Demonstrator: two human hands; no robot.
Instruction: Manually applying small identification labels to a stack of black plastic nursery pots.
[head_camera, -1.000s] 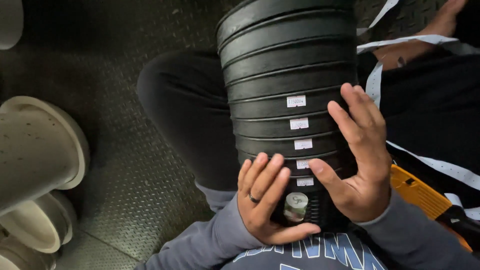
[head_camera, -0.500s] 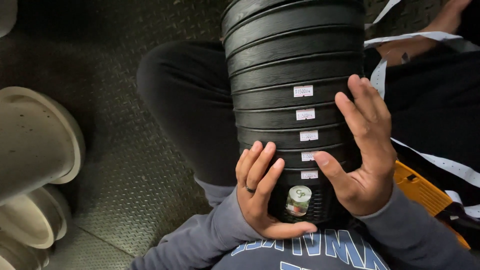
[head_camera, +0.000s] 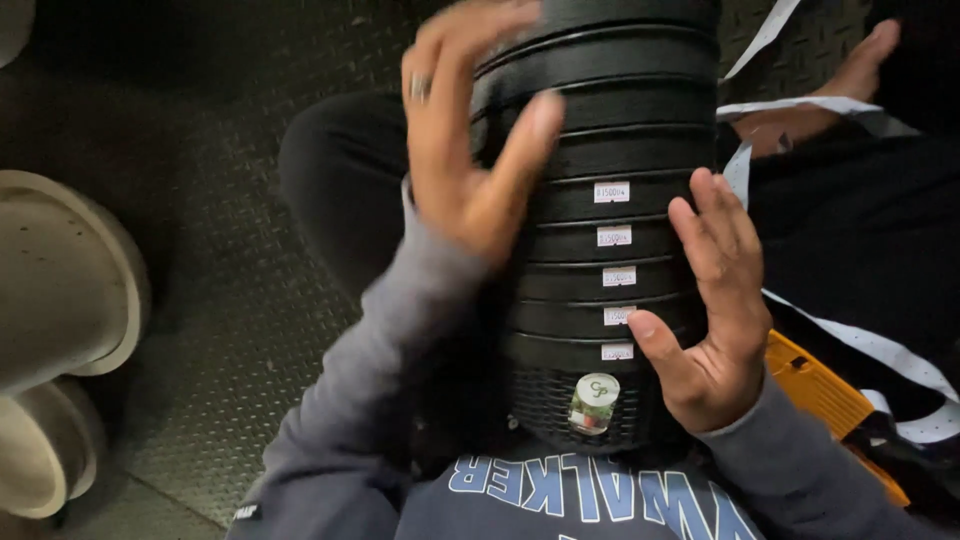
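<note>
On the lap:
- stack of black pots (head_camera: 610, 200), laid lengthwise for support.
- right hand (head_camera: 715, 320), fingers spread flat against its side, steadying it.
- left hand (head_camera: 465, 160), open, blurred, against the upper rims.

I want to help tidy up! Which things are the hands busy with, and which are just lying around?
In use:
- stack of black pots, resting on the lap
- left hand on the stack's upper part
- right hand steadying its side

Lying about:
- cream pots on the floor
- orange tool
- white paper strip
</note>
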